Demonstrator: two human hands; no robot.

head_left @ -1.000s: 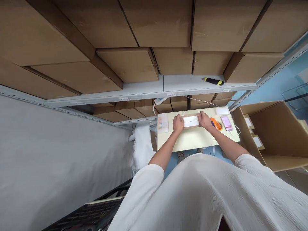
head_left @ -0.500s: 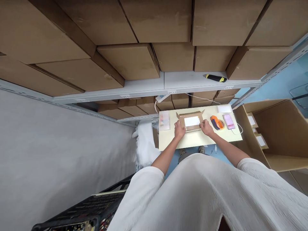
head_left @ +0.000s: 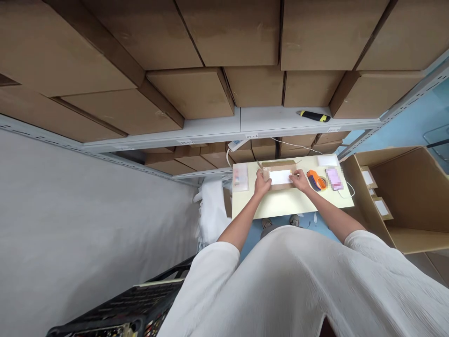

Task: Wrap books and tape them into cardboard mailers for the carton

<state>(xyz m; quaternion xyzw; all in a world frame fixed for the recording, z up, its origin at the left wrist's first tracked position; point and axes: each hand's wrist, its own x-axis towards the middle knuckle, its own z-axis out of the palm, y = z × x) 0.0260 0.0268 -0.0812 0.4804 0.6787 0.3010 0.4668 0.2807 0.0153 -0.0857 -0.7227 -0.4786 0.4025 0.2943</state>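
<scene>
A small cardboard box (head_left: 279, 166) with a white label (head_left: 280, 177) on it lies on the pale yellow table (head_left: 287, 204). Its side flaps stick up at the back corners. My left hand (head_left: 262, 182) grips the box's left end, thumb on the front. On the right end, my right hand (head_left: 300, 180) holds the box with bent fingers near the label's edge. Right of that hand lies an orange and blue tape dispenser (head_left: 316, 180), with a pink blurred item (head_left: 334, 178) beside it.
Shelves of cardboard boxes (head_left: 189, 93) rise ahead, with a black and yellow cutter (head_left: 315, 116) on the ledge. A large open carton (head_left: 410, 196) stands right. White wrapping (head_left: 213, 206) hangs left; a black crate (head_left: 140, 299) stands lower left.
The box has tilted between my hands, and its rear edge and flaps sit differently. My right fingers have shifted slightly upward at its right end. The camera view has moved a little.
</scene>
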